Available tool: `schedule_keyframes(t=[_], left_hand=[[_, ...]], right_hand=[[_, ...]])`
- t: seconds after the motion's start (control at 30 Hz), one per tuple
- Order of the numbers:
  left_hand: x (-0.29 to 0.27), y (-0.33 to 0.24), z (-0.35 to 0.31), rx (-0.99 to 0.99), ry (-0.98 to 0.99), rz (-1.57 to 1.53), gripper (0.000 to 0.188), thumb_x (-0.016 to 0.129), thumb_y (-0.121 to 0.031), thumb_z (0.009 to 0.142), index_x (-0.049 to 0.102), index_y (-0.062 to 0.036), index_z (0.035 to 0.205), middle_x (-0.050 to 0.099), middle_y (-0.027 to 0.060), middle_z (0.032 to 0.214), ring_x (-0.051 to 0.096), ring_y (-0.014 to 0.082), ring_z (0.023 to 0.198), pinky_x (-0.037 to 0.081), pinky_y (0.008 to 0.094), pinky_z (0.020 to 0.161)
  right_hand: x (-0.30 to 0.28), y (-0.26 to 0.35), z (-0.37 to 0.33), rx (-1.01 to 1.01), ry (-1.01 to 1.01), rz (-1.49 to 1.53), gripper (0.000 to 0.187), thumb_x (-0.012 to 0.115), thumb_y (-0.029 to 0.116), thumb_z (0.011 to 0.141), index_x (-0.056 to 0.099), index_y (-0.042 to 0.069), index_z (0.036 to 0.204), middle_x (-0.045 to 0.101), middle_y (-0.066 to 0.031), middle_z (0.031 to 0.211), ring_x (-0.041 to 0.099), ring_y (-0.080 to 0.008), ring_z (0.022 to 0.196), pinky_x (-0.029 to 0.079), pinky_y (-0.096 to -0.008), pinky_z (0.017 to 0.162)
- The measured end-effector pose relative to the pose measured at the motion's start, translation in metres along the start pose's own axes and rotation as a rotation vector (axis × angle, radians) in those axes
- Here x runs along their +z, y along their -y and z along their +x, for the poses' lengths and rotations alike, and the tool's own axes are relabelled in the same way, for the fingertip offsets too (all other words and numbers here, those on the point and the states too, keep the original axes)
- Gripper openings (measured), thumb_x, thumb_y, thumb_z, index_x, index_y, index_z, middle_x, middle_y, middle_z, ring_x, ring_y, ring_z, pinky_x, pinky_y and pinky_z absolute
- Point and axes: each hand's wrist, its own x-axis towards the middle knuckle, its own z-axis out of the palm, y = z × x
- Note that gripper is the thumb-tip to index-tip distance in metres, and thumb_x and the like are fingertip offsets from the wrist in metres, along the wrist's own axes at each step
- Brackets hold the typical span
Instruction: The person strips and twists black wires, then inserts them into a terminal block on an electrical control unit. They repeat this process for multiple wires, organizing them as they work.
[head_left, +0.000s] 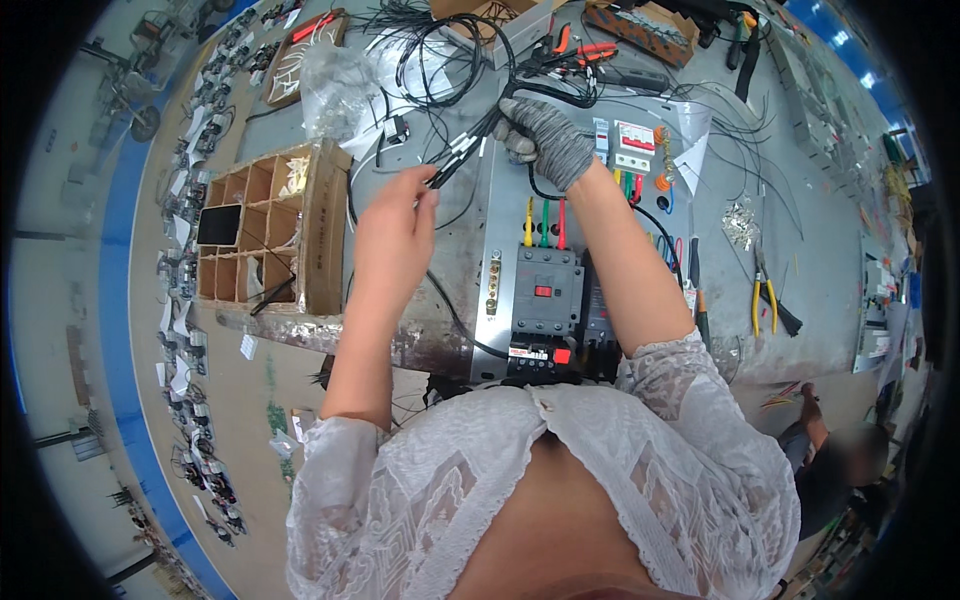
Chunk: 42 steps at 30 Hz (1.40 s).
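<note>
My right hand (550,140), in a grey knit glove, is closed around a bundle of black wires (466,146) with white sleeves near their ends. Bare, my left hand (402,212) pinches the lower left ends of the same bundle; its fingertips are partly turned away. Long black loops of the wiring (430,85) trail off behind both hands. Below them lies a metal mounting plate (500,215) bearing a dark grey contactor-like block (548,290) with a red button. Yellow, green and red leads rise from that block. A white circuit breaker (634,145) sits right of my gloved hand.
A cardboard divider box (325,225) stands left with a phone-like black slab (220,225) on it. Yellow-handled pliers (765,300) and small metal terminals (740,225) lie right. Red-handled tools (580,50) rest at the back. Another person (835,470) is at lower right.
</note>
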Motion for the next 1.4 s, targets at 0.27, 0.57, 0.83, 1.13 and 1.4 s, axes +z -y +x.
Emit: schedule_keyframes(t=[0.27, 0.57, 0.83, 1.13, 1.4], left_hand=[[0.024, 0.001, 0.022, 0.185, -0.276, 0.242, 0.041, 0.060, -0.001, 0.083, 0.051, -0.0052, 0.123, 0.064, 0.0128, 0.105, 0.053, 0.0160, 0.058, 0.044, 0.0275, 0.057], [0.030, 0.021, 0.033, 0.675, -0.390, -0.014, 0.044, 0.063, 0.005, 0.074, 0.057, -0.0064, 0.116, 0.068, 0.0111, 0.096, 0.065, 0.0205, 0.079, 0.051, 0.0289, 0.069], [-0.005, 0.036, 0.073, 0.935, -0.409, 0.138, 0.067, 0.071, 0.014, 0.069, 0.029, -0.0091, 0.116, 0.049, 0.0238, 0.116, 0.067, 0.0278, 0.079, 0.058, 0.0300, 0.064], [-0.016, 0.083, 0.082, 0.798, -0.305, 0.136, 0.087, 0.069, 0.012, 0.073, 0.017, -0.0156, 0.138, 0.056, 0.0200, 0.111, 0.065, 0.0212, 0.081, 0.053, 0.0293, 0.069], [-0.027, 0.109, 0.043, 0.336, -0.186, -0.162, 0.084, 0.059, 0.016, 0.077, 0.013, -0.0122, 0.141, 0.057, 0.0170, 0.108, 0.062, 0.0170, 0.081, 0.050, 0.0274, 0.075]], right_hand=[[0.002, 0.001, -0.003, -0.011, -0.004, 0.031, 0.023, 0.052, 0.020, 0.092, 0.056, 0.001, 0.081, 0.056, -0.0057, 0.065, 0.038, -0.0070, 0.040, 0.027, -0.0211, 0.036], [0.007, 0.006, -0.004, 0.014, -0.032, 0.122, 0.019, 0.053, 0.018, 0.091, 0.055, 0.002, 0.082, 0.058, -0.0090, 0.067, 0.037, -0.0084, 0.038, 0.027, -0.0217, 0.034], [0.003, 0.004, -0.007, -0.028, 0.065, 0.004, 0.018, 0.059, 0.022, 0.089, 0.057, 0.005, 0.084, 0.060, -0.0046, 0.071, 0.038, -0.0046, 0.039, 0.028, -0.0181, 0.034], [-0.003, 0.004, -0.002, 0.050, 0.053, -0.164, 0.018, 0.059, 0.020, 0.089, 0.058, 0.003, 0.083, 0.059, -0.0032, 0.068, 0.038, -0.0035, 0.040, 0.028, -0.0180, 0.035], [-0.003, 0.004, -0.002, 0.019, 0.006, -0.249, 0.023, 0.066, 0.023, 0.085, 0.058, 0.002, 0.078, 0.058, -0.0022, 0.065, 0.038, -0.0052, 0.043, 0.029, -0.0210, 0.039]])
